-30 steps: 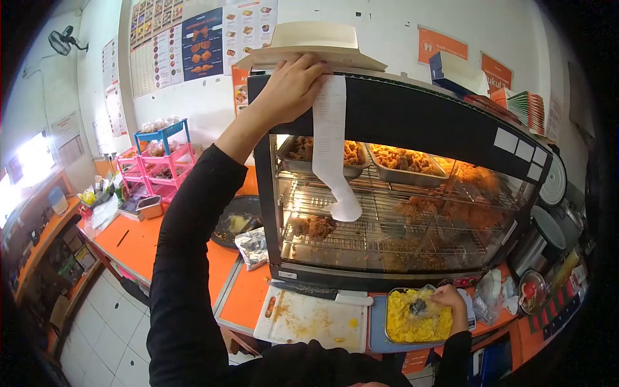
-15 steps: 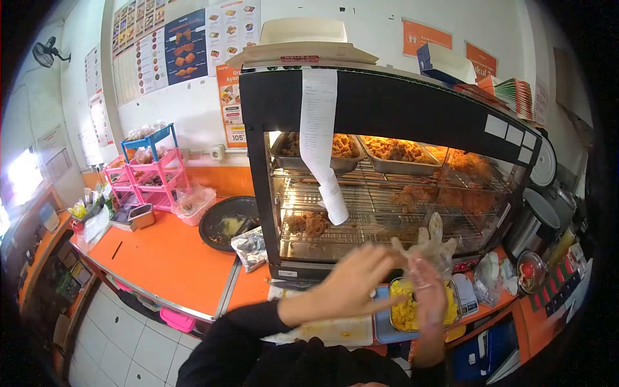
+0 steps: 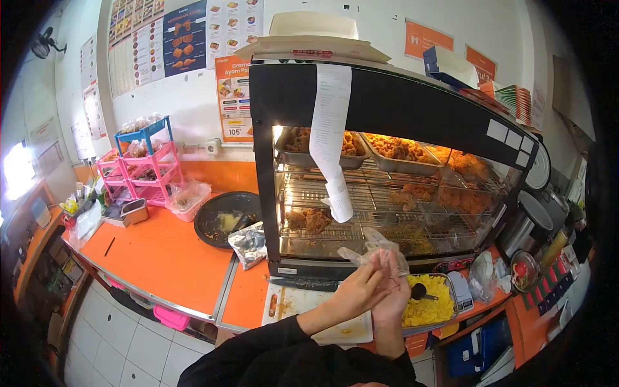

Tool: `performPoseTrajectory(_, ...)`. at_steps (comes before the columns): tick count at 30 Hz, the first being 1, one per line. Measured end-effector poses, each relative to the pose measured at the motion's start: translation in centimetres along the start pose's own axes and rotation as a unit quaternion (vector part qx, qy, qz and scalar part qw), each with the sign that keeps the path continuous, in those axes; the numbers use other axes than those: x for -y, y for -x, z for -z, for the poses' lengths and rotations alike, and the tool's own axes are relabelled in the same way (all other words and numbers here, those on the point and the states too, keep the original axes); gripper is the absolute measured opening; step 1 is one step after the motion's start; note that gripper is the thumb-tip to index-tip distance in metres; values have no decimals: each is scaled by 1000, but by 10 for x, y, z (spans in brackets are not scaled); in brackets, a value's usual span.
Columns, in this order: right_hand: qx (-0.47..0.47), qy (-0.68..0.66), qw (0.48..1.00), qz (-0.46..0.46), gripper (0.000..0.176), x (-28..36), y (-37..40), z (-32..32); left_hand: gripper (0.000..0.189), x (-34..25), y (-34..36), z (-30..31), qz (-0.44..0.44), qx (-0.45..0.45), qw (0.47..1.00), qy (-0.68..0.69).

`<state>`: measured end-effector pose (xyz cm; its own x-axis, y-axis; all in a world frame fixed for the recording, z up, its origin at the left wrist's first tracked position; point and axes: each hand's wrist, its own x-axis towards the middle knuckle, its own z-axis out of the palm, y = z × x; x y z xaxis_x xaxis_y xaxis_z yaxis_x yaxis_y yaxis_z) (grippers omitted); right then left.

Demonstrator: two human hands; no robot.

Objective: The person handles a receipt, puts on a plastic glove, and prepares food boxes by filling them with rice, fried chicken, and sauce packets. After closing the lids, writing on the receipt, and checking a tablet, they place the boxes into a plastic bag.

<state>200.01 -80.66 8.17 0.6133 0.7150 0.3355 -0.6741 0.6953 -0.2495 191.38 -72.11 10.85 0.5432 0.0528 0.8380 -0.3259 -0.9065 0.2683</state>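
A thin clear plastic glove (image 3: pixel 377 248) sits loosely over the fingers of my right hand (image 3: pixel 392 298), which is raised with its fingers stretched upward. My left hand (image 3: pixel 351 295) is against it, its fingers closed at the glove's lower edge; part of that grip is hidden. Just right of my hands, a metal tray (image 3: pixel 453 303) holds crumbly yellow food (image 3: pixel 425 311) with a black scoop (image 3: pixel 422 292) resting in it. Beneath my left forearm lies a white cutting board (image 3: pixel 284 316), with a dark-bladed knife (image 3: pixel 303 283) along its far edge.
A heated glass display cabinet (image 3: pixel 387 84) with fried chicken (image 3: pixel 316 220) stands directly ahead, a paper receipt (image 3: pixel 332 122) hanging down its front. On the orange counter (image 3: pixel 155 258) to the left are a black pan (image 3: pixel 225 219), a foil packet (image 3: pixel 248 245) and a pink rack (image 3: pixel 155 171).
My left hand has come in to meet my right hand at the glove. Both hands have shifted left and now uncover the tray and scoop. The view has turned slightly.
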Motion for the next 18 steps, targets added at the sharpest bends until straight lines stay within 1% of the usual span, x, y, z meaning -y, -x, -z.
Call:
performPoseTrajectory(1, 8, 20, 1000, 4, 49, -2, 0, 3, 24, -2, -1, 3, 20, -17, 1000, 9)
performPoseTrajectory(3, 23, 57, 998, 12, 48, -9, -2, 15, 23, 7, 4, 4, 7, 7, 1000, -1)
performPoseTrajectory(5, -49, 183, 981, 46, 51, -17, -8, 38, 22, 11, 9, 5, -10, 22, 1000, 1)
performPoseTrajectory(6, -83, 244, 964, 64, 54, -19, -10, 38, 22, 11, 12, 5, -21, 27, 999, 6)
performPoseTrajectory(7, -89, 95, 991, 26, 61, -15, -10, 36, 22, 11, 15, 5, -32, 33, 999, 11)
performPoseTrajectory(8, -91, -57, 994, -14, 68, -8, -9, 32, 21, 11, 19, 4, -32, 28, 999, 18)
performPoseTrajectory(9, -90, -207, 973, -54, 75, -2, -10, 24, 19, 10, 22, 2, -33, 23, 999, 25)
performPoseTrajectory(10, -39, -143, 987, -65, 77, 1, -11, 20, 18, 10, 24, 2, -33, 17, 999, 31)
performPoseTrajectory(11, 12, -79, 994, -74, 80, 4, -12, 17, 15, 8, 26, 3, -17, 5, 998, 60)
performPoseTrajectory(12, 64, -15, 995, -81, 83, 5, -13, 12, 14, 7, 28, 2, -24, 0, 996, 87)
performPoseTrajectory(13, 32, -91, 993, -70, 83, 5, -14, 0, 14, 5, 30, 1, -32, -4, 993, 114)
performPoseTrajectory(14, 35, -86, 994, -65, 82, 6, -16, -13, 13, 4, 31, 0, -38, -8, 989, 143)
performPoseTrajectory(15, 38, -82, 994, -60, 81, 8, -19, -27, 17, 3, 30, 1, -98, 22, 974, 202)
performPoseTrajectory(16, 42, -77, 995, -56, 81, 10, -24, -36, 20, 1, 31, -1, -110, 33, 974, 195)
performPoseTrajectory(17, 53, -74, 995, -33, 78, 11, -31, -39, 23, -3, 36, -5, -122, 45, 974, 188)
performPoseTrajectory(18, 63, 19, 998, 5, 76, 12, -39, -50, 26, -5, 39, -7, -133, 56, 973, 181)
